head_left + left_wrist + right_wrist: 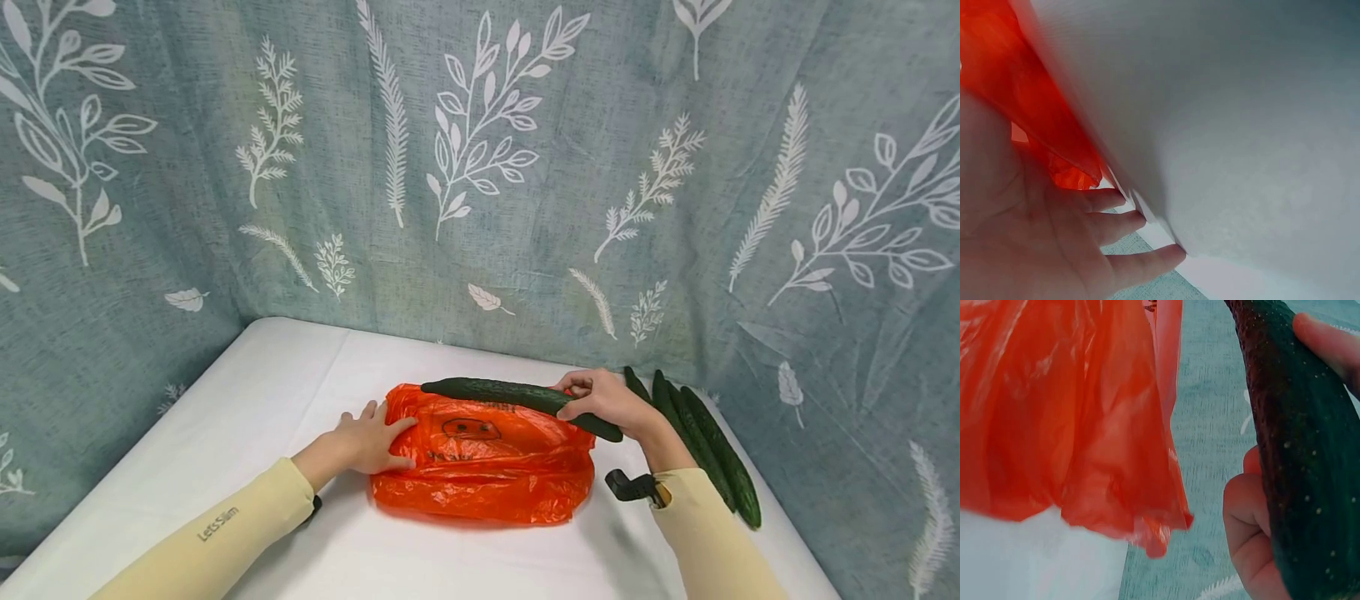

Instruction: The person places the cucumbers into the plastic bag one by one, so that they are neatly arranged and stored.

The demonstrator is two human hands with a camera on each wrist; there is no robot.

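A long dark green cucumber [498,391] is pinched near its right end by my right hand [615,406]. It lies slantwise over the upper part of a red plastic bag [480,500], which bears a black printed drawing. In the right wrist view the cucumber's bumpy skin [1304,462] fills the right side, between thumb and curled fingers, with the bag [1054,425] to its left. My left hand [367,442] is at the bag's left edge, fingers spread and straight. Its palm and three fingers show in the left wrist view. What the bag holds is hidden.
Several more cucumbers [720,450] lie side by side along the table's right edge, beyond my right forearm. A white cloth covers the table [300,375]. Patterned blue-green curtains [480,167] hang behind and on both sides.
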